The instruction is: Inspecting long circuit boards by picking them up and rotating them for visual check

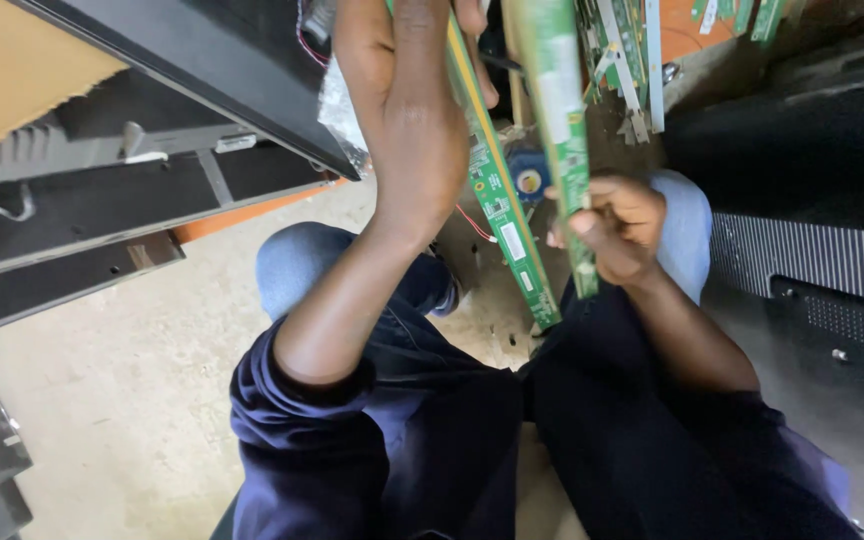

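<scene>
Holding two long green circuit-board strips up near the head cam, one per hand. Left hand [414, 120] is wrapped round the upper part of the left strip [500, 205], fingers closed on its edge; this strip runs down & slightly right, its lower end hanging free above the knees. Right hand [620, 226] is clenched on the lower end of the right strip [562, 130], thumb pressed on its face; the top of this one runs out of the frame's upper edge. The strips sit just beside each other, not clearly touching.

Step in hand, as I judge it: comparing or sorting the two boards, both held, neither set down. Next move prob needs one hand to let go first, w/ care as the strips are thin & could flex.

Labels: a small white rectangular sticker [513, 241] on the left strip's lower half, print too small to tell. More green boards & white strips lie on an orange surface [677, 40] at the top-right. Dark TV back panels [802, 160] flank both sides; tan cardboard [12, 70] at the top-left corner; bare concrete floor [122, 400] below
</scene>
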